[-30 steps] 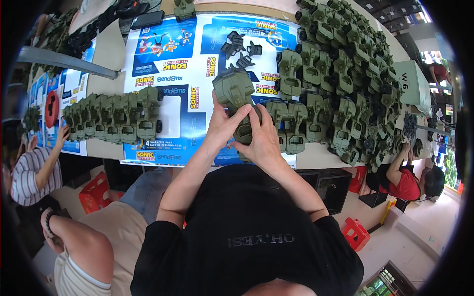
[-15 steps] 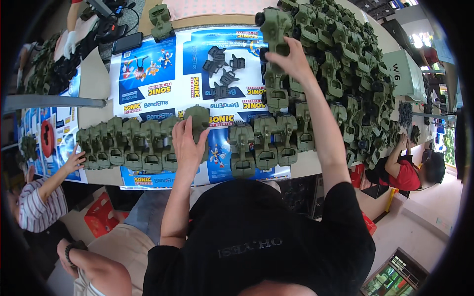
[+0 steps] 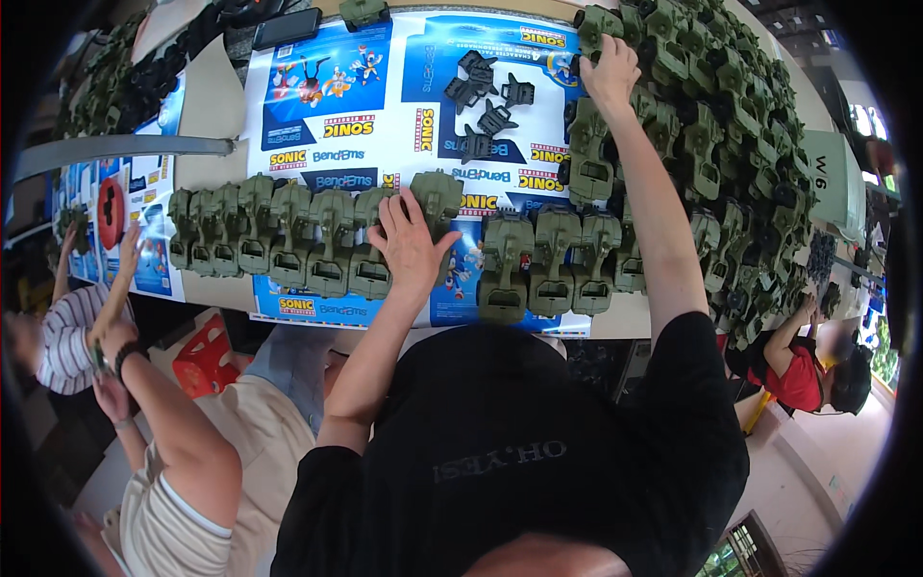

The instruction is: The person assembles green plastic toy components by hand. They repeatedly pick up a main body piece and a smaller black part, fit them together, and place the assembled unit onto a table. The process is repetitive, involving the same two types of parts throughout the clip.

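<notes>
Near the front edge of the bench [image 3: 216, 290], the left hand [image 3: 413, 248] lies over the near part of the end green toy car [image 3: 436, 196], fingers fanned and thumb wide apart; whether it grips cannot be told. This car's long axis runs from front edge toward back edge, broad solid end pointing back, alongside the row of toy cars [image 3: 255, 226]. Beyond the black parts [image 3: 496, 117], the right hand [image 3: 611, 77], fingers bent, reaches a toy car [image 3: 599, 27] toward the back edge, its hold unclear.
</notes>
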`<state>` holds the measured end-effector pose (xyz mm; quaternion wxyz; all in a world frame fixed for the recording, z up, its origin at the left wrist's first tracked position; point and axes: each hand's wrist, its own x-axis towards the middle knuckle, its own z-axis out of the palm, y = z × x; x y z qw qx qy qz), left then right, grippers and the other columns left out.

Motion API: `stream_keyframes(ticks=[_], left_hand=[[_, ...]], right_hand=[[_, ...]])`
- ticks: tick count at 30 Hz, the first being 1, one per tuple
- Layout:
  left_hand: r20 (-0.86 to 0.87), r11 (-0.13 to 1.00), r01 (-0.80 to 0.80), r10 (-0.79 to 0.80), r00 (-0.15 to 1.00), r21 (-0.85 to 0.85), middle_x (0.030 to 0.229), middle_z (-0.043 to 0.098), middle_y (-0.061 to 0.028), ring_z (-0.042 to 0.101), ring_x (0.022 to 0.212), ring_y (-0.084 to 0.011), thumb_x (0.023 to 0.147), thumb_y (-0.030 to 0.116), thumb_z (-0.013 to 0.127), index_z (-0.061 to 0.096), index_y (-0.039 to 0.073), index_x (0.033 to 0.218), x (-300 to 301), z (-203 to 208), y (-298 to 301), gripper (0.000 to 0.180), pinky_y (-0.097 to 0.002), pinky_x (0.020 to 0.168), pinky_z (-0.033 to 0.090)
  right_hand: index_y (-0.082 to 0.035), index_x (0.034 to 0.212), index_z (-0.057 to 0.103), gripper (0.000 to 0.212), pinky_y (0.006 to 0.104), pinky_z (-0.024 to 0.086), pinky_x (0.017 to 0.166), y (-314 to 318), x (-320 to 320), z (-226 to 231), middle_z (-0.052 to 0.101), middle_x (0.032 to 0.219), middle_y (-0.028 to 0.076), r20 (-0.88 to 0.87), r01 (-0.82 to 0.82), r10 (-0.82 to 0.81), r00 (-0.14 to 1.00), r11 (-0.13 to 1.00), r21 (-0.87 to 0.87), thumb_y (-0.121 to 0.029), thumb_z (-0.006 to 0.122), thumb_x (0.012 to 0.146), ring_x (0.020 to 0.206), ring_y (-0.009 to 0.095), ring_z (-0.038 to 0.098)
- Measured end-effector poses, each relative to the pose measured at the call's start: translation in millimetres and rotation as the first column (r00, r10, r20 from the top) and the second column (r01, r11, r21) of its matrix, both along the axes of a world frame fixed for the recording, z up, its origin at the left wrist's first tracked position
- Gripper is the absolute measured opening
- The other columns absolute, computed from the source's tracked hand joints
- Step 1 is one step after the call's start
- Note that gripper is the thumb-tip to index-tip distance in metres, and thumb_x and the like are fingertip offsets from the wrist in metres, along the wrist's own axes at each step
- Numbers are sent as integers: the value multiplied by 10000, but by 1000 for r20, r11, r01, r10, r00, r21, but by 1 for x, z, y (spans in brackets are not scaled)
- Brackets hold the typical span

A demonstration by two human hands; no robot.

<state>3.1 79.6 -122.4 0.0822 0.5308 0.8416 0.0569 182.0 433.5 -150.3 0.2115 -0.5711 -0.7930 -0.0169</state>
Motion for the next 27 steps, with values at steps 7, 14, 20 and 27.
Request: stream_keyframes(ticks=[7, 14, 20, 27], left_hand=[[-156, 990, 138, -141, 978, -30, 1307, 408, -188, 312, 1258, -312, 661, 425, 772, 263, 18, 1397, 25, -19, 14, 983, -471, 868, 276], [195, 997, 38, -25, 980, -61, 1010, 522, -166, 527, 950, -306, 610, 346, 830, 250, -53, 1369, 20, -20, 24, 1035, -372, 792, 406], [420, 999, -27, 44, 906, -46, 1076, 547, -206, 543, 1023, -402, 542, 209, 872, 356, 29, 1249, 14, -29, 26, 893, -468, 823, 467], [649, 968, -32, -141, 748, 248, 1184, 565, -174, 583, 1045, -322, 562, 158, 857, 388, 51, 1282, -10, 14, 16, 865, -392, 864, 476]], right_hand=[[-66, 919, 658, 232, 369, 477, 775, -128, -66, -29, 562, 963, 94, -274, -596, 536, 799, 767, -238, -170, 720, 721, 913, 264, 560], [-55, 876, 625, 330, 367, 423, 801, -162, -81, -32, 512, 960, 82, -91, -571, 564, 820, 803, -170, -156, 789, 608, 959, 256, 503], [-40, 879, 638, 266, 386, 436, 766, -164, -68, -48, 580, 826, 110, -295, -573, 501, 814, 775, -267, -143, 759, 666, 865, 293, 530], [4, 1009, 600, 225, 297, 456, 629, -191, -14, 37, 613, 850, 103, -716, -444, 127, 687, 853, -274, -158, 617, 854, 757, 198, 587]])
